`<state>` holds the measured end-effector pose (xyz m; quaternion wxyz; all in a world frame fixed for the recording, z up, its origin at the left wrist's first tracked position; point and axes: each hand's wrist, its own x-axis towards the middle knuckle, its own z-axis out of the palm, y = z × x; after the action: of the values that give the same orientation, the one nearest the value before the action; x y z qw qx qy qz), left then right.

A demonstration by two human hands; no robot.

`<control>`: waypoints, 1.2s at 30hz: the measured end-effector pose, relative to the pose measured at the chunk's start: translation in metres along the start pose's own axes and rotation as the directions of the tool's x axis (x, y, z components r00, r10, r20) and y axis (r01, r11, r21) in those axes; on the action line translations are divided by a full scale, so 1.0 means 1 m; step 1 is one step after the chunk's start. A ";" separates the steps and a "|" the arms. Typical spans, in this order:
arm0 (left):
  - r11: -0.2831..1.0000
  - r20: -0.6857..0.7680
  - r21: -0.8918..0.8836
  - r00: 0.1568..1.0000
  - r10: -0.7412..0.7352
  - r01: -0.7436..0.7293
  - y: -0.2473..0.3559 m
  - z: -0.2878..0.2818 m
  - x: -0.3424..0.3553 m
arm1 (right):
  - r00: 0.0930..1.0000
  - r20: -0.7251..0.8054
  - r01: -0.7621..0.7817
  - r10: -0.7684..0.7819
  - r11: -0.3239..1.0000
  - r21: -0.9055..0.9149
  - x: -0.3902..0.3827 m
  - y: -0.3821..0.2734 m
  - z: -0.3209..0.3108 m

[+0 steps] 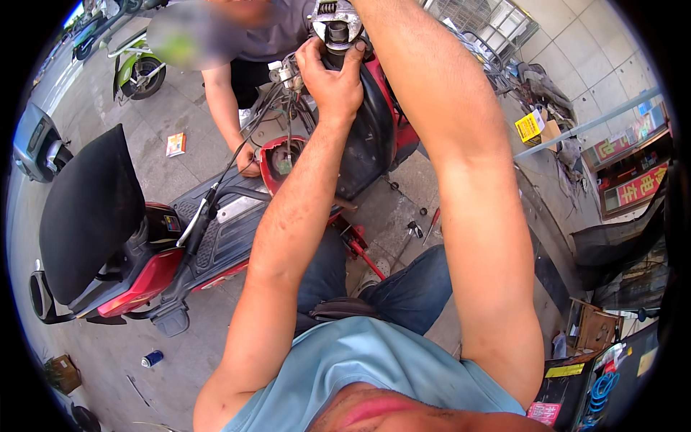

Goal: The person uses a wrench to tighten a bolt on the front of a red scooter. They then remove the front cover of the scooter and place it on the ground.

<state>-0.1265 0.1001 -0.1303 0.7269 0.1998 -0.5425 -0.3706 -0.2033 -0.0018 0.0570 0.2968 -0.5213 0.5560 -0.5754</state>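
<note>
A red and black scooter is seen lying stripped on grey paving, its black seat at nine o'clock and its front end raised toward twelve o'clock. The left hand is clenched around the black steering stem at the top of the frame, fingers wrapped just below a metal fitting. The right forearm is stretched up past the stem on its right side, and the right hand is cut off by the top edge, so its grip cannot be told. A bundle of loose cables is seen hanging just left of the stem, running down toward the footboard. At eleven o'clock another person is bent over the scooter, one hand pressed at the rim of the red front panel. A screwdriver with a red handle and small dark parts are scattered on the paving at about two o'clock from the centre. A small orange box lies on the ground at ten o'clock, and a blue can at seven o'clock. A green scooter is parked at the upper left.
</note>
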 end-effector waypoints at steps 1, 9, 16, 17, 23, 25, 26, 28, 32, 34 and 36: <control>1.000 -0.002 -0.009 1.000 -0.006 0.006 0.001 0.000 -0.001 | 0.997 -0.004 -0.073 0.073 0.997 0.029 0.014 0.010 -0.005; 0.999 -0.012 -0.039 1.000 0.029 -0.029 -0.001 0.004 -0.001 | 0.948 -0.241 -0.133 0.209 0.946 0.295 0.070 0.069 -0.085; 0.998 -0.004 -0.046 0.999 0.032 -0.032 0.003 0.009 -0.003 | 0.961 -0.149 -0.183 0.233 0.940 0.287 0.074 0.078 -0.094; 0.999 -0.004 -0.037 1.000 0.029 -0.029 0.001 0.007 -0.002 | 0.971 -0.147 -0.151 0.191 0.957 0.246 0.074 0.079 -0.083; 1.000 -0.001 -0.016 1.000 -0.006 0.006 -0.002 0.000 0.001 | 0.958 0.030 -0.286 0.285 0.958 0.032 0.056 0.062 -0.027; 1.000 0.011 -0.016 1.000 -0.015 0.015 -0.001 -0.001 0.000 | 0.963 0.006 -0.270 0.270 0.962 0.036 0.048 0.059 -0.024; 1.000 -0.011 -0.014 1.000 0.018 -0.018 -0.002 0.001 0.000 | 0.966 -0.019 -0.258 0.259 0.965 0.042 0.046 0.061 -0.027; 0.996 -0.059 -0.002 0.995 0.085 -0.086 -0.006 0.005 0.000 | 0.972 -0.084 -0.214 0.219 0.974 0.067 0.045 0.062 -0.032; 1.000 -0.002 -0.017 1.000 0.023 -0.023 0.001 0.006 -0.003 | 0.953 -0.273 -0.098 0.129 0.988 0.123 0.049 0.068 -0.058; 0.999 -0.003 -0.025 0.999 0.039 -0.039 0.003 0.008 -0.003 | 0.923 -0.374 -0.037 0.086 0.990 0.138 0.046 0.070 -0.073; 0.999 -0.009 -0.026 0.999 0.035 -0.035 0.003 0.005 -0.001 | 0.888 -0.455 0.020 0.059 0.986 0.166 0.036 0.068 -0.077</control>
<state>-0.1306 0.1033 -0.1276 0.7380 0.1824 -0.5381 -0.3640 -0.3013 -0.0233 0.0150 0.2054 -0.3385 0.5654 -0.7236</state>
